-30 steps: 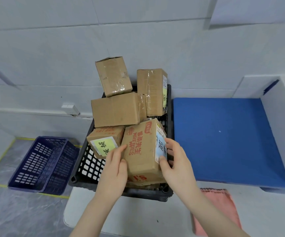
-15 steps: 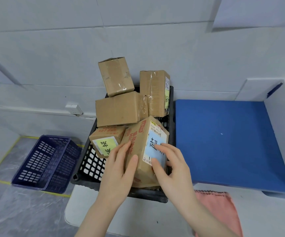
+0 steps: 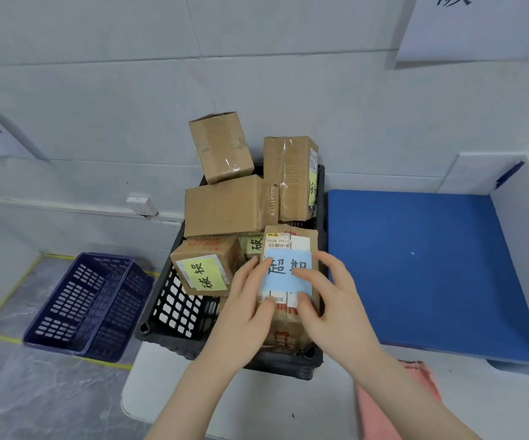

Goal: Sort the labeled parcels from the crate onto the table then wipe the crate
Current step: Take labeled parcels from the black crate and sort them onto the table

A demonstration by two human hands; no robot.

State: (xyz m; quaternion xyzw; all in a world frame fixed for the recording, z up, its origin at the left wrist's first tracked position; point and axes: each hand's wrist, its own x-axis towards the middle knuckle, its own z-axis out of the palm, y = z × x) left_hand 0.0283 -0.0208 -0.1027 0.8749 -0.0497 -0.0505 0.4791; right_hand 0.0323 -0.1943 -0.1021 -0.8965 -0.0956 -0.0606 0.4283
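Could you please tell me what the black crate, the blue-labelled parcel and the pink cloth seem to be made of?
Black crate: likely rigid moulded plastic, from its regular lattice holes and faint sheen. Blue-labelled parcel: matte brown cardboard with red print; the label looks like paper. Pink cloth: apparently soft fabric, lying flat with a frayed-looking edge, though blurred.

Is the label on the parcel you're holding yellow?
No: the parcel gripped by the left hand and right hand over the black crate bears a light blue label.
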